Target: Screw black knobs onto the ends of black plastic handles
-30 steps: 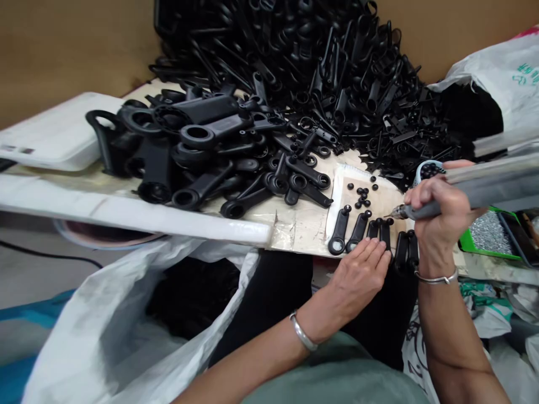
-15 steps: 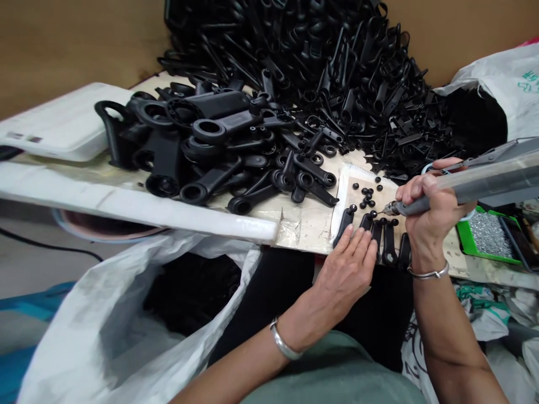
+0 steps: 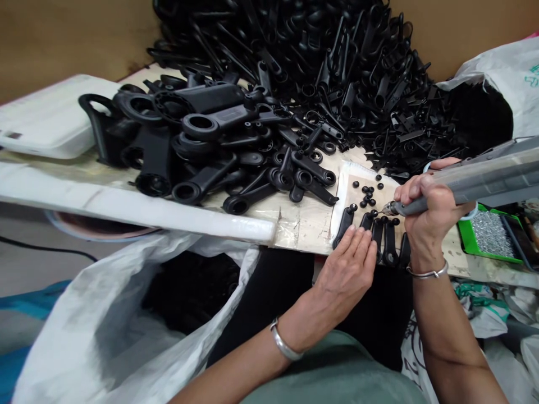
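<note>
My left hand (image 3: pixel 347 266) lies flat, fingers stretched out, over the lower ends of the short black plastic levers (image 3: pixel 391 244), which sit in a row at the table's front edge. In my right hand (image 3: pixel 435 210) is a long grey power screwdriver (image 3: pixel 475 182), with the fingers wrapped round its front part. Its thin metal tip (image 3: pixel 389 210) points left at the upper end of a lever beside my left fingertips; whether the tip touches it I cannot tell. Several small round black caps (image 3: pixel 368 196) lie on the board just beyond the row.
A heap of black plastic parts (image 3: pixel 295 67) covers the back, with larger black arms (image 3: pixel 206 123) nearer left. A green tray (image 3: pixel 469 238) of small silver pieces stands right. A white box (image 3: pixel 59 120) is far left. An open white sack (image 3: pixel 105 314) hangs below the table edge.
The view has shifted slightly, so the box and heap at left sit a little further left. Both hands and the screwdriver keep nearly the same place over the row of levers.
</note>
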A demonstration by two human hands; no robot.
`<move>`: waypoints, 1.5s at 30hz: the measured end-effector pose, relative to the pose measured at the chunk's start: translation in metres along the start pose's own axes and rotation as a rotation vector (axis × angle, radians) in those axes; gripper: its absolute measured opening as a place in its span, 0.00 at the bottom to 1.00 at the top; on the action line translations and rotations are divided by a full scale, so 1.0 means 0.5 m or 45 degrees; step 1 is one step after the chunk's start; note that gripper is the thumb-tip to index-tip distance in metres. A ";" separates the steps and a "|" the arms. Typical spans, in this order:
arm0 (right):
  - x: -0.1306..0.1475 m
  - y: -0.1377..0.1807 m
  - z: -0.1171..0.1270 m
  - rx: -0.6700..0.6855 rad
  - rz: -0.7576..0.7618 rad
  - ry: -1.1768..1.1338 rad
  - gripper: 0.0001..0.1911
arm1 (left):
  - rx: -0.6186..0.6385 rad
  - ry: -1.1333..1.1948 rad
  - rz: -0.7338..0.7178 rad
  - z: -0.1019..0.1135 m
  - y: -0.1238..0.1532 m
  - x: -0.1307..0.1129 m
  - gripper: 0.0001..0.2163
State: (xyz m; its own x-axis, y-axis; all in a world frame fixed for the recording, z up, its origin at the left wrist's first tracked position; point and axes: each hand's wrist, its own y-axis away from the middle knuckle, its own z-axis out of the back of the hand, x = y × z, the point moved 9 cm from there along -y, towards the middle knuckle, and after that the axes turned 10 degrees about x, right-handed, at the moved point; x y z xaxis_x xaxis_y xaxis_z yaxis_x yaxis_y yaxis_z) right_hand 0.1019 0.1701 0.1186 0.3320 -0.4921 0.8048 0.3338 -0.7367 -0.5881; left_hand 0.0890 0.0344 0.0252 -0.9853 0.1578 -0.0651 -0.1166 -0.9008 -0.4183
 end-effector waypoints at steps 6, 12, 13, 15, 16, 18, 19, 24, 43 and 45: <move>-0.001 -0.002 0.002 -0.004 -0.001 0.001 0.09 | -0.019 0.012 -0.002 0.002 0.001 0.000 0.15; -0.008 -0.009 -0.007 -0.057 -0.075 -0.013 0.07 | 0.006 0.019 0.002 -0.004 0.002 0.001 0.15; -0.007 -0.010 -0.008 -0.061 -0.078 0.011 0.06 | 0.003 0.017 -0.003 -0.004 0.002 0.001 0.15; -0.005 -0.012 -0.010 -0.068 -0.085 0.052 0.10 | 0.004 0.012 -0.009 -0.004 0.002 0.000 0.15; -0.005 -0.012 -0.010 -0.076 -0.092 0.060 0.12 | 0.005 0.010 -0.008 -0.003 0.002 0.000 0.15; -0.006 -0.012 -0.009 -0.086 -0.110 0.063 0.13 | 0.013 0.003 0.004 -0.002 0.001 0.001 0.15; -0.005 -0.011 -0.008 -0.089 -0.113 0.064 0.12 | 0.016 -0.002 0.014 -0.001 0.001 0.002 0.15; -0.002 -0.009 -0.009 -0.073 -0.073 0.013 0.09 | 0.049 -0.009 0.036 -0.001 0.000 0.003 0.15; -0.062 0.001 -0.046 0.145 -0.319 -0.001 0.14 | 0.108 0.006 0.003 -0.003 0.001 -0.004 0.17; -0.056 -0.001 -0.050 0.173 -0.283 -0.017 0.13 | 0.102 0.011 0.012 -0.003 0.000 -0.005 0.17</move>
State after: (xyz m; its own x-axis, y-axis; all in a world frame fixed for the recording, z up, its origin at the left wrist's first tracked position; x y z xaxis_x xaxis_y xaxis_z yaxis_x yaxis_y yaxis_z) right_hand 0.0704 0.1728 0.0982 0.2489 -0.3182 0.9148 0.5150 -0.7564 -0.4032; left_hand 0.0916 0.0345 0.0241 -0.9854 0.1523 -0.0767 -0.1172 -0.9317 -0.3439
